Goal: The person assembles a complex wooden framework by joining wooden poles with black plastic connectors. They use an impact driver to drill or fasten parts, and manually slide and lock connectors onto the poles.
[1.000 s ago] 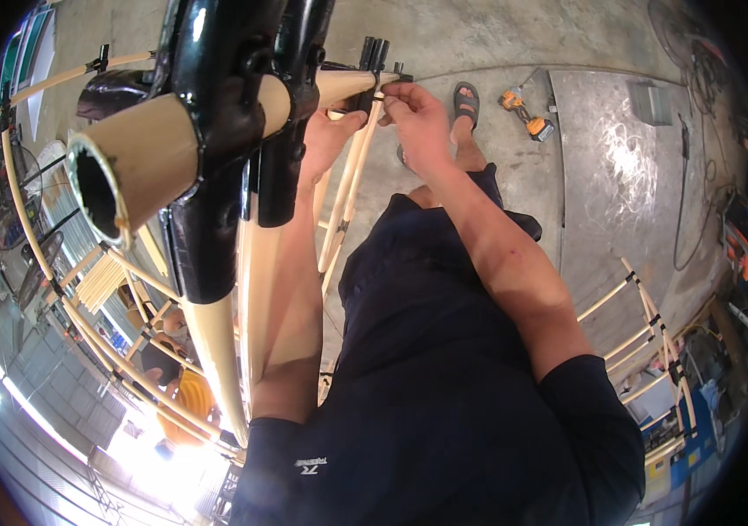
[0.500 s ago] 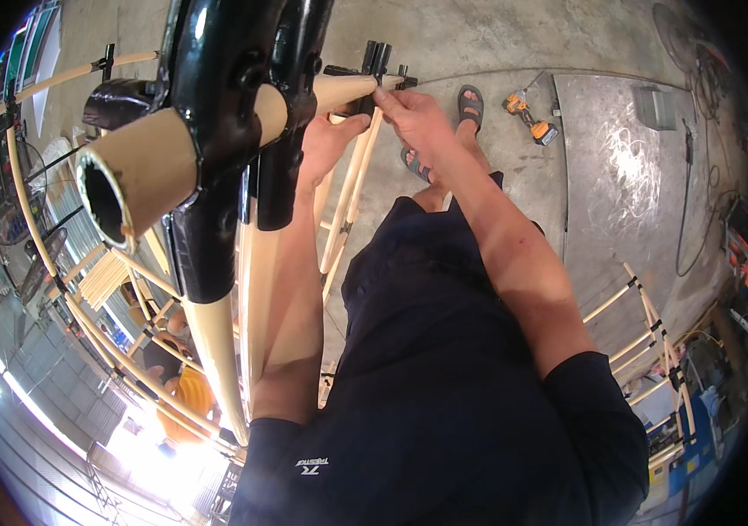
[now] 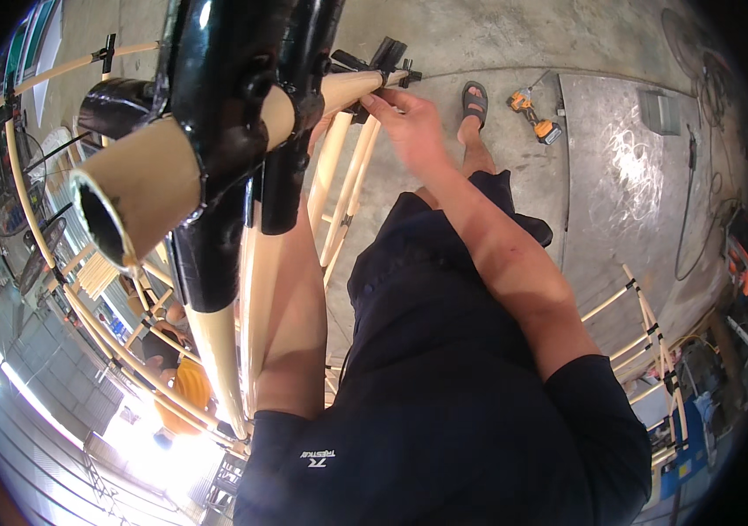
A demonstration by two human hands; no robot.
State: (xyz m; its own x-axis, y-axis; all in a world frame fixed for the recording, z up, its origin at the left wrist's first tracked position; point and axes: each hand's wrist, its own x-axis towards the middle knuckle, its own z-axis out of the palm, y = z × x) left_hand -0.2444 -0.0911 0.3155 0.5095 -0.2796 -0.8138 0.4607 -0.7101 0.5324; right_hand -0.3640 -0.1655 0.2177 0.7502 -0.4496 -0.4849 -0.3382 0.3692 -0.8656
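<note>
A thick, hollow tan pole (image 3: 150,184), like bamboo, passes through a glossy black tubular joint (image 3: 216,105) close in front of me. Farther off, the pole's other end meets a smaller black joint (image 3: 387,60). My right hand (image 3: 411,133) is at that far end, thumb and fingers closed together against the underside of the pole beside the small joint. Whatever is between those fingertips is too small to make out. My left hand (image 3: 316,133) is mostly hidden behind the black joint and the pole, its fingers out of sight. Thinner tan poles (image 3: 347,188) run down below the hands.
An orange cordless drill (image 3: 533,117) lies on the concrete floor beside a metal plate (image 3: 610,202). Another pole frame (image 3: 654,333) stands at the right. Left of me is a larger curved frame (image 3: 85,311), with a person in orange (image 3: 188,390) beyond it.
My left hand has slipped behind the pole and black joint, so its fingers no longer show. My right hand has shifted slightly down and stays by the small joint. One foot has gone from sight.
</note>
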